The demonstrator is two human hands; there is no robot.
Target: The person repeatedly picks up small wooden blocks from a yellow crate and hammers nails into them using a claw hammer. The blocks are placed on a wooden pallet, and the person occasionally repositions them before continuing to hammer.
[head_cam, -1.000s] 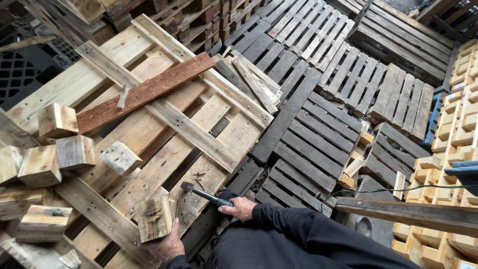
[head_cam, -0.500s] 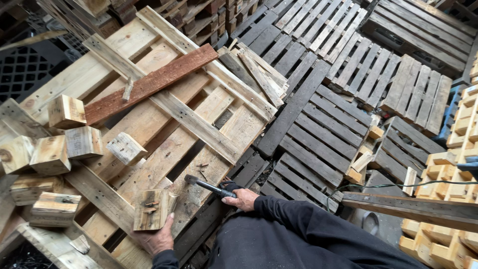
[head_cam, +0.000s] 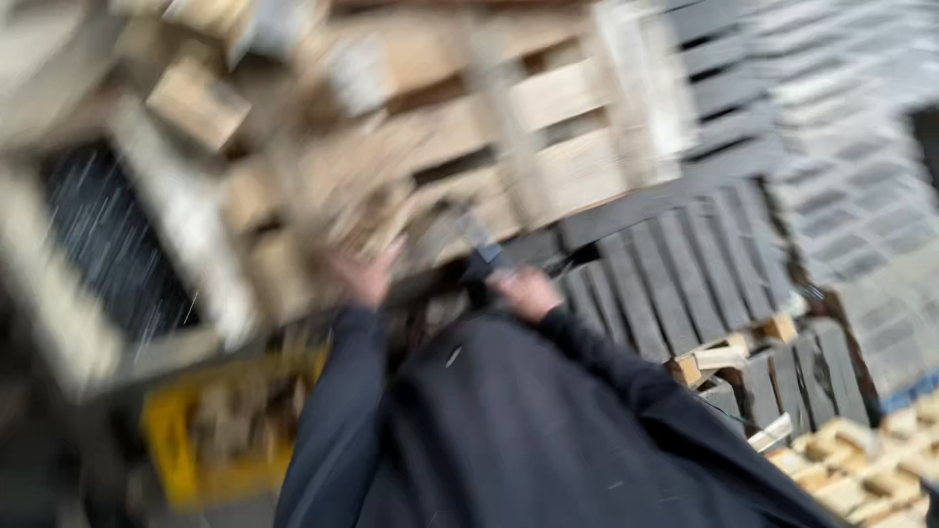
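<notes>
A: Pale wooden pallet (head_cam: pixel 548 147), built of light slats over cross-boards, fills the upper middle of the view, tilted and heavily smeared by motion blur.

B: Hand positions?

A: Left hand (head_cam: pixel 364 279) is raised against the pallet's lower edge; whether it grips anything cannot be determined. Right hand (head_cam: pixel 526 291) sits just beside it, fist-like, with a dark thin tool (head_cam: pixel 479 240) rising from it; the grip itself is blurred.

B: Surroundings?

A: Grey weathered pallets (head_cam: pixel 704 264) lie to the right. A yellow plastic crate (head_cam: pixel 181 445) holding wood pieces sits lower left. Pale wooden blocks (head_cam: pixel 861 460) appear lower right, cut off by the frame. Dark sleeves cover both arms.
</notes>
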